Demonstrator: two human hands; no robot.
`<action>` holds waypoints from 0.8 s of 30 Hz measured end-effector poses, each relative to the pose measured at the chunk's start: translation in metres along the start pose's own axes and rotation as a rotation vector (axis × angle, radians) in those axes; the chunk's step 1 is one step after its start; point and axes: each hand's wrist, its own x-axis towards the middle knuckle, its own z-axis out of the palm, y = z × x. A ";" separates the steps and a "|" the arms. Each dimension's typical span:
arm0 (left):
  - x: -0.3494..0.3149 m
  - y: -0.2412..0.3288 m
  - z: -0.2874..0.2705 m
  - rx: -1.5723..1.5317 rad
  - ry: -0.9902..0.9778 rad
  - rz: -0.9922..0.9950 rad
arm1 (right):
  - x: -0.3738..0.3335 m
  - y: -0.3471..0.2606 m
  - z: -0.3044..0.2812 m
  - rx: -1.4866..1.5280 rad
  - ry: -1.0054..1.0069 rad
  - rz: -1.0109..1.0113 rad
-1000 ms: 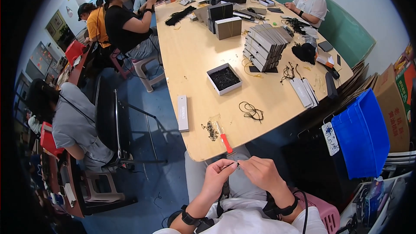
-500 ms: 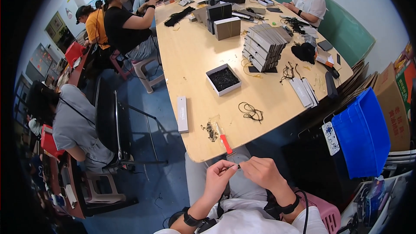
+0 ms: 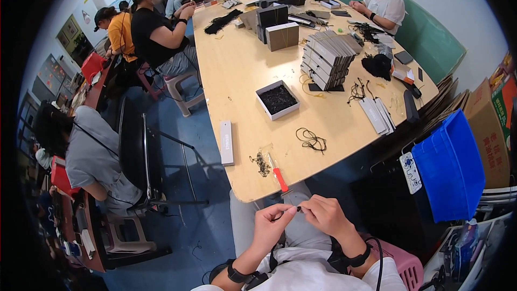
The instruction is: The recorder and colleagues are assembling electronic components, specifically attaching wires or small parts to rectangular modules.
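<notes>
Over my lap, just off the table's near edge, my left hand [image 3: 272,224] and my right hand [image 3: 326,216] meet with fingertips pinched. Between them is a small black piece [image 3: 299,209], apparently the end of a thin cord; most of it is hidden by the fingers. Both hands are closed on it. Just beyond them a red-handled tool [image 3: 280,180] lies at the table edge. Beside it are a clear plastic bag [image 3: 270,156] and a small tangle of dark cord [image 3: 262,166]. A loop of black cord [image 3: 311,140] lies farther right.
On the table [image 3: 242,108] stand a white box of small black pieces [image 3: 278,100], a narrow pale box [image 3: 226,143] and stacked grey boxes [image 3: 328,59]. A blue bin [image 3: 449,167] is at my right, a black chair [image 3: 134,151] at left. Several people sit around.
My hands have shifted very slightly, the fingertips still together on the black piece. At the far left of the table, a person in black has lowered their hands.
</notes>
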 end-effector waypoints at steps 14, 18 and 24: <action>0.000 0.002 0.000 -0.088 -0.037 -0.039 | 0.001 -0.008 -0.006 0.307 0.012 0.158; -0.001 0.001 0.001 -0.051 -0.039 -0.026 | 0.000 -0.005 -0.005 0.241 0.016 0.089; -0.001 -0.001 0.001 -0.046 -0.023 -0.030 | -0.006 -0.002 0.000 0.151 0.063 0.049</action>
